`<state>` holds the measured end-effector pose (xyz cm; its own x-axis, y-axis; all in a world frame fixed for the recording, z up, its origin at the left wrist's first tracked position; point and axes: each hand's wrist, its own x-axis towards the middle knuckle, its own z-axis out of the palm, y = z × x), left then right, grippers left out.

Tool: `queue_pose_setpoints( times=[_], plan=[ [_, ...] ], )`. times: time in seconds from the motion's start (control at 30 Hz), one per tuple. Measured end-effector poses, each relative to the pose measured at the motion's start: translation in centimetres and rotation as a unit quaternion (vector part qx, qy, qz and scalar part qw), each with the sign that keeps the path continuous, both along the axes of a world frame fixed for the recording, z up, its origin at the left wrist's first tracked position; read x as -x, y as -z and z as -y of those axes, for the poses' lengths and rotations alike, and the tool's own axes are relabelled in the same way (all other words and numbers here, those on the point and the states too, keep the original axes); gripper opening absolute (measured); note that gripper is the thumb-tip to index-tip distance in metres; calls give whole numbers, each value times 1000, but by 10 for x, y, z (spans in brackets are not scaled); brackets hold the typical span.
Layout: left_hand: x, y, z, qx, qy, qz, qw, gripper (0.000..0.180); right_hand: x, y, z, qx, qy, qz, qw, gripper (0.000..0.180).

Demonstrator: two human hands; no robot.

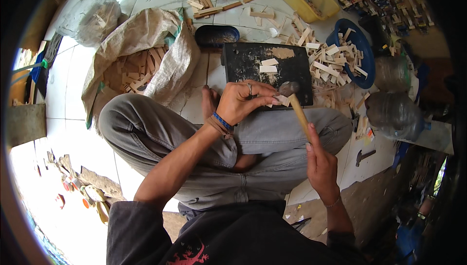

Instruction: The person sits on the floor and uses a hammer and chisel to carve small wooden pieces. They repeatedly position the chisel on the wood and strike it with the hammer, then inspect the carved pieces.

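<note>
Hammering small wood pieces on a black work block [243, 60].

Sack [141, 46] and blue basin [366, 53] hold many offcuts; two lie on the block. Right hand [321, 165] grips the hammer [294, 102]; left hand [241, 102] pinches a piece [282, 100], perhaps half-joined.

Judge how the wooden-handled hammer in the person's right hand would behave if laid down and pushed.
The wooden-handled hammer is probably head-heavy: a dark metal head tops a slim pale handle. Pushed, it would likely pivot about that head rather than roll. It looks stiff; the right hand has its grip low on the handle without visible bending.
</note>
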<state>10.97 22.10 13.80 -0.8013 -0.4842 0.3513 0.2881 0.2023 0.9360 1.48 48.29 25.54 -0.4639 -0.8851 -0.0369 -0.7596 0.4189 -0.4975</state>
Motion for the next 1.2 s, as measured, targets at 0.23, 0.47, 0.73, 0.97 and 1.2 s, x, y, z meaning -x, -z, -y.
queue_pose_setpoints(
  times=[0.23,0.47,0.73,0.97,1.2],
  plan=[
    [-2,-7,-5,-15,-7,-6,1000,39,-5,-1,2,28,24,16,999,56],
    [-6,-11,-5,-67,1,52,996,56,-7,0,4,16,-5,6,1000,57],
    [-6,-8,-5,-51,-2,69,996,49,-6,5,-8,111,-4,-70,991,58],
    [-4,-6,-6,-75,-1,69,995,46,-8,9,-13,76,-2,-85,993,60],
    [-5,-4,-7,-16,-22,71,997,45,-11,8,-4,-42,-9,-61,997,61]
  ],
)
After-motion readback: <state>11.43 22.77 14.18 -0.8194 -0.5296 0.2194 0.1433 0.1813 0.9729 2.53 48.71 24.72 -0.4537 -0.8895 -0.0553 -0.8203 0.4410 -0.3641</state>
